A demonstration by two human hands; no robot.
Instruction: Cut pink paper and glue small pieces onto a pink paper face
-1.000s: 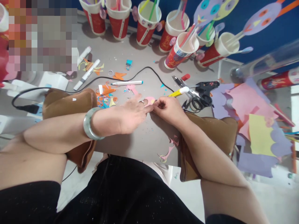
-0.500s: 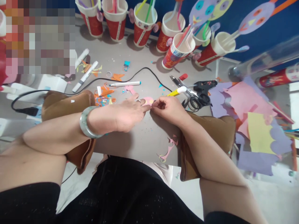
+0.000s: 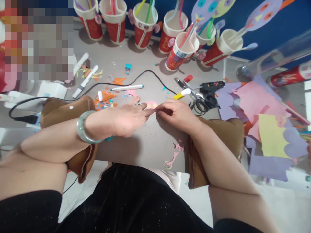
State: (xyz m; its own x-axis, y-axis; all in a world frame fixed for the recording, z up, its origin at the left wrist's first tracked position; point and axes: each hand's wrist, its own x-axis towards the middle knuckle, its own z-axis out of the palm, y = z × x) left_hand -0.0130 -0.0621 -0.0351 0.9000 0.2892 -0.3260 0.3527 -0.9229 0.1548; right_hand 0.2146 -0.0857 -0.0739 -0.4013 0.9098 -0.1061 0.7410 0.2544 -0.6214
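Observation:
A small pink paper cutout with yellow round spots lies on the table, partly covered by fingers. My left hand, with a ring and a pale green bangle, reaches over its left side; the fingers are stretched out and press on the cutout. Its thumb or fingertip meets the tip of my right hand at the cutout's lower edge. The right thumb and forefinger are pinched together; what sits between them is too small to make out.
Red paper cups with straws and paper faces line the back. Scissors, a black glue gun and a yellow pen lie right; brown cushions sit under both forearms. A black cable, marker and coloured paper sheets lie around.
The whole view has shifted slightly. My right fingertips have come closer to my left fingertips at the edge of the pink cutout; otherwise the hands keep their places.

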